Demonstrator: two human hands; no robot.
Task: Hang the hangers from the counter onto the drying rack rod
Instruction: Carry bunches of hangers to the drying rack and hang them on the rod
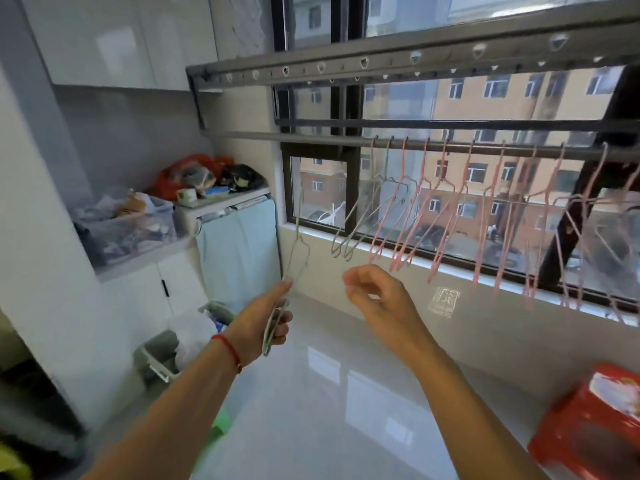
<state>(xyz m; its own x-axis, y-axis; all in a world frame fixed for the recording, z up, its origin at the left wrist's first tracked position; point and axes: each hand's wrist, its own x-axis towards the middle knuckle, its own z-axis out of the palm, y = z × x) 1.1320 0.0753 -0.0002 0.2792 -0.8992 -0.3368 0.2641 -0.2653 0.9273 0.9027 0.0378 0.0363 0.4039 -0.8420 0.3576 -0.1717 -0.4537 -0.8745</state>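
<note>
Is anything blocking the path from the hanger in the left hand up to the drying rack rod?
Nothing visible does. The left hand holds a grey hanger upright below the bare left stretch of the rod, with open air between. The hung hangers begin further right; the right hand is empty beside it.

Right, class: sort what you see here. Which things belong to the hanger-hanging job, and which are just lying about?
Part of the job:
- grey hanger held in the left hand
- right hand, empty
- rod
- pink hangers already hung

Just lying about:
- red stool
- clear storage box
- red bag
- blue cloth
</note>
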